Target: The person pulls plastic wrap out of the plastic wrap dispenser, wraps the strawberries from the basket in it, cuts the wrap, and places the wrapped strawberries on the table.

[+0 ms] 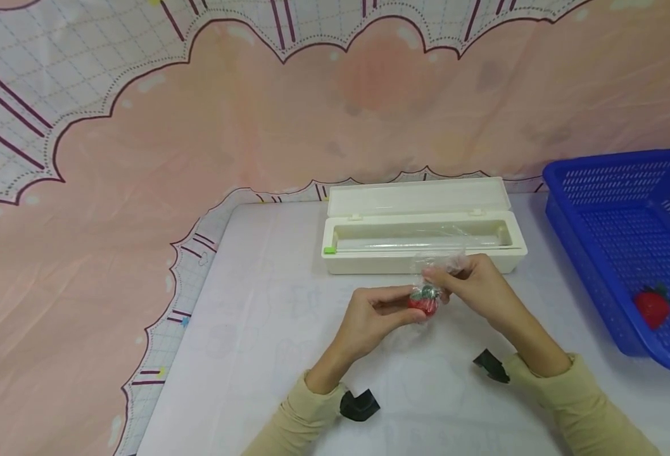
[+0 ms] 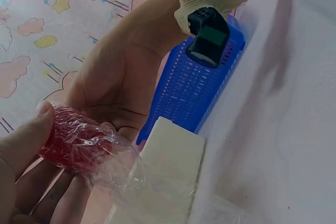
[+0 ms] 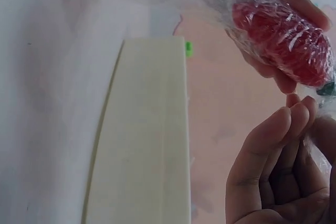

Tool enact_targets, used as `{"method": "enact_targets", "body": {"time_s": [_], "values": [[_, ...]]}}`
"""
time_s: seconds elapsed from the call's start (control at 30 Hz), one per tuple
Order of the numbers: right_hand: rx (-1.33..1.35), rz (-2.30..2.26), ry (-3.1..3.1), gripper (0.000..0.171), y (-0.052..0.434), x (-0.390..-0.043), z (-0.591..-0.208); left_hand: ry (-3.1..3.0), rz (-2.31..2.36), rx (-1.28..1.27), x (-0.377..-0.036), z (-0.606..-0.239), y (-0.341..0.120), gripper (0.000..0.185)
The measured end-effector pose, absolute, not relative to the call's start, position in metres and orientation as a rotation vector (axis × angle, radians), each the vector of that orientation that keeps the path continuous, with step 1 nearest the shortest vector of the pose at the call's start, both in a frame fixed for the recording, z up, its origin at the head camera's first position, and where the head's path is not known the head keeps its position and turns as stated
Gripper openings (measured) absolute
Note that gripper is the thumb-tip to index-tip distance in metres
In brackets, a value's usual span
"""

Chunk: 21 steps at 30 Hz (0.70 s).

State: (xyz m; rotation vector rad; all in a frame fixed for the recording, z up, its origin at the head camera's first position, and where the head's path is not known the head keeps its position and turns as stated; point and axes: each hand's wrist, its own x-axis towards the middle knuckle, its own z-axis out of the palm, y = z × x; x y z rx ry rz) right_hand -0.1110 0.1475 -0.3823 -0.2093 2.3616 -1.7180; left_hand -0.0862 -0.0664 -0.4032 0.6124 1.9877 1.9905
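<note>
A red strawberry (image 1: 423, 306) with green leaves is wrapped in clear cling film (image 2: 118, 166). My left hand (image 1: 372, 320) grips it between thumb and fingers, as the left wrist view also shows. At the leafy end, my right hand (image 1: 480, 288) pinches the gathered film. In the right wrist view the right hand's fingers (image 3: 262, 145) are curled close to the leaves. Loose film trails off the strawberry's other end. Just beyond the hands stands a white cling film dispenser (image 1: 369, 265) with its lid raised and a film roll (image 1: 392, 244) inside.
A blue plastic basket (image 1: 588, 278) stands at the right, with another strawberry (image 1: 652, 308) in it. The white tabletop (image 1: 244, 354) lies beneath, and a patterned pink cloth (image 1: 141, 253) borders it on the left and back. A green slider (image 1: 329, 250) sits at the dispenser's left end.
</note>
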Motion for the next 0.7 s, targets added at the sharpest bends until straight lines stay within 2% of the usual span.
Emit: {"method": "enact_targets", "body": {"time_s": [0.27,0.57,0.7], "values": [[-0.192,-1.719,2.313,0.032,0.1430,-0.1110,-0.3846,1.997,2.054,0.567,-0.0858,-0.4003,-0.0696,0.040],[-0.222,-1.776,2.313,0.024,0.1412,-0.1102,-0.3854,1.976,2.106,0.594,-0.0858,-0.4003,-0.0707,0.040],[-0.205,-1.767,2.353,0.027,0.1405,-0.1093,-0.3847,2.040,2.097,0.628,-0.0867,-0.4002,-0.0714,0.038]]}}
